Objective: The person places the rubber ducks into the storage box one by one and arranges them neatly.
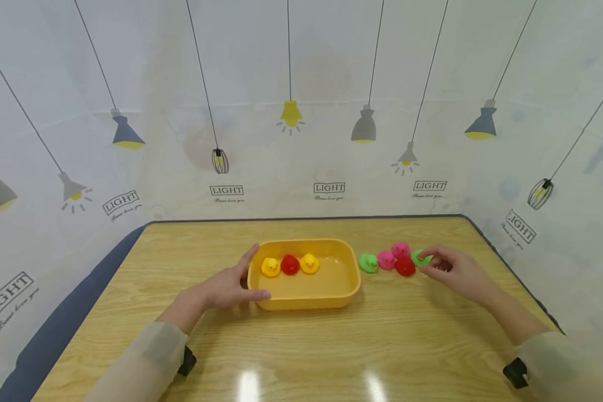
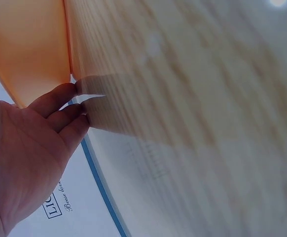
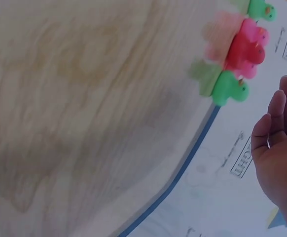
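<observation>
A pale wall hanging [image 1: 261, 67] printed with pendant lamps and the word "LIGHT" wraps three sides of the wood-grain table [image 1: 301, 352], whose top is glossy enough to reflect. On it sits a yellow tray [image 1: 306, 304], its long axis running left to right. The person's left hand [image 1: 231, 285] grips its left end, thumb over the near rim, the other fingers outside. The right hand [image 1: 454, 271] is well apart from the tray, loosely bent, thumb and forefinger parted around the outermost green duck [image 1: 418, 258], which lies just left of the fingertips; I can't quite tell whether they touch. Leftward from there, a red duck [image 1: 405, 266], two pink ducks [image 1: 401, 250] and another green duck [image 1: 368, 262] lead to the tray's right end. Inside, a dark red duck [image 1: 290, 264] sits between two yellow ducks [image 1: 270, 267].
</observation>
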A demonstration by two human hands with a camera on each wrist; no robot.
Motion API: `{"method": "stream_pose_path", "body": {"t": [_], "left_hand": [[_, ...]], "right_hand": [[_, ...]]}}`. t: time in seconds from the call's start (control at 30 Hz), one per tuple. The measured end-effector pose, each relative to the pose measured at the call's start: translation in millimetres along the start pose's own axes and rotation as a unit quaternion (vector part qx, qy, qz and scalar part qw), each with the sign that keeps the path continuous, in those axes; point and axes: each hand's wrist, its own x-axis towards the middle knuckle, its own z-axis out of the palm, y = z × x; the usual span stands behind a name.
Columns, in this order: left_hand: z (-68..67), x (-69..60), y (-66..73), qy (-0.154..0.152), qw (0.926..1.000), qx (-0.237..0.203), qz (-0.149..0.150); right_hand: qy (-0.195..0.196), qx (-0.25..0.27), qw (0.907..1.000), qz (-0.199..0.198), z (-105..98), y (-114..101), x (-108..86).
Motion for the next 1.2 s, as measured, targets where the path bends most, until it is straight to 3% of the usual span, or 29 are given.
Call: {"method": "stream_pose_path", "body": {"t": [0.2,0.5,0.83,1.2], "left_hand": [[0.2,1.7,-1.5,-0.001,1.0,-0.003,-0.001],[0.5,2.3,-2.8,0.0,1.0,0.002,0.002],[-1.0,0.5,-1.7,0.0,0.9999,0.009,0.006],[-0.3,1.5,-1.6,0.0,1.0,0.006,-0.001]], "right_hand": [[0.0,-0.027,0.9989,0.038,-12.3,25.2,1.0],[-0.037,-0.024,0.9964,0.073,-13.5,45.7,23.8],[-0.06,-0.019,0.9943,0.086,-9.3,49.3,39.7],[-0.058,-0.034,0.9936,0.09,-1.7,49.7,46.2]]}}
